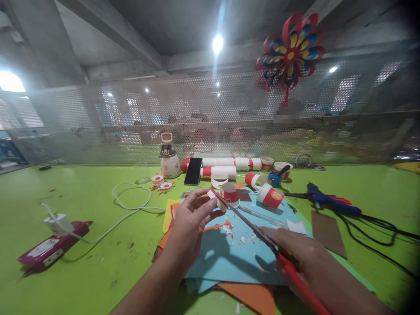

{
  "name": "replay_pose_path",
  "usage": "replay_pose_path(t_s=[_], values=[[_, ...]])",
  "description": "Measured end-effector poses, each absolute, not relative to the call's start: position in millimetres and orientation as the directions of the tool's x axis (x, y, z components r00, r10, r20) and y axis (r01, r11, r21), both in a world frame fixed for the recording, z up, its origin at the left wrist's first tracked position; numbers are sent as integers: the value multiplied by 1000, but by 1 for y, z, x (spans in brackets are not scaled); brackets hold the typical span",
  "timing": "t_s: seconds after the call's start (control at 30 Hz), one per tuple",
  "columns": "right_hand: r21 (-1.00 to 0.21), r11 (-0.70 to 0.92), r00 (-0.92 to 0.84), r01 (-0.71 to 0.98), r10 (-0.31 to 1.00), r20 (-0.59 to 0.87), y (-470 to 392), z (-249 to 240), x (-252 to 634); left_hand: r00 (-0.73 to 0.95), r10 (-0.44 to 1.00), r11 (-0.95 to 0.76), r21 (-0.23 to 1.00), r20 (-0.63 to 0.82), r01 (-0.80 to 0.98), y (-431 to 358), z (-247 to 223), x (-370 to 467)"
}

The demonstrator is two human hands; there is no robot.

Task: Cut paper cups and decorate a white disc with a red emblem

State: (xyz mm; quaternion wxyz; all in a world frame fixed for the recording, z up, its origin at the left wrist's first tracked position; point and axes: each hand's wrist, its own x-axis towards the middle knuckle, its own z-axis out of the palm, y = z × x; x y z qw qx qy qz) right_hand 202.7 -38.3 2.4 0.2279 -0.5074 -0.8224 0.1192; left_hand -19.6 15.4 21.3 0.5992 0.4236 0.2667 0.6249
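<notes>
My left hand (193, 221) pinches a small red and white paper piece (217, 200) between thumb and fingers, above the blue paper sheets (226, 262). My right hand (305, 253) is closed on the red handles of the scissors (262, 236), whose blades point up and left, with their tips at the paper piece. Just behind the piece stands a red and white paper cup (230, 194). Another cup (271, 196) lies tilted to the right. Small red and white scraps (243, 239) are scattered on the blue paper.
A glue gun (331, 203) with black cable lies at the right. Behind are a phone (193, 171), a bottle (169, 162) and stacked white cups (229, 163). A purple power strip (54, 247) and white cable lie left. A paper flower (291, 54) hangs above.
</notes>
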Motion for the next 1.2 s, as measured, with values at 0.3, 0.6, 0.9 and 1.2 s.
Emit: replay_pose_path(t_s=[0.3, 0.6, 0.9, 1.2], values=[[-409, 432, -354, 804, 900, 256, -42, 3, 201, 76, 973, -150, 850, 217, -505, 14, 20, -20], [-382, 431, -367, 818, 901, 231, -38, 3, 200, 64, 980, -128, 839, 190, -529, 16, 22, -20], [-379, 461, -382, 802, 885, 267, -34, -3, 203, 37, 983, -140, 870, 178, -472, 19, 19, -20], [-286, 433, -348, 855, 888, 302, -36, -4, 204, 18, 982, -159, 870, 189, -468, 15, 21, -18]])
